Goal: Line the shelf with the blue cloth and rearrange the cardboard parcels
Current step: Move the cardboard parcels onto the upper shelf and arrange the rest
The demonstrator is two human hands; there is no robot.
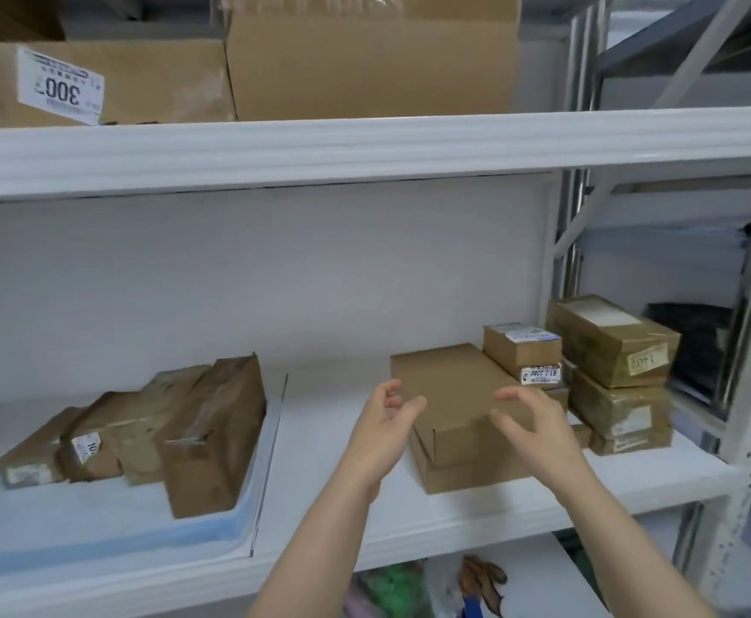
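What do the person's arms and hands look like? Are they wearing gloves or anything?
No gloves. The left grip and the right grip are plain bare hands, with no ring, watch or bracelet showing. The left forearm and the right forearm are bare too; no sleeve shows in the picture.

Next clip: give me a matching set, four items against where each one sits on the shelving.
1 blue cloth
2 plain brown box
3 parcel marked 1402
4 large carton

A on the upper shelf
B top of the far-right stack
C under the left group of parcels
D by the left hand and right hand

Pairs: 1-C, 2-D, 3-B, 4-A
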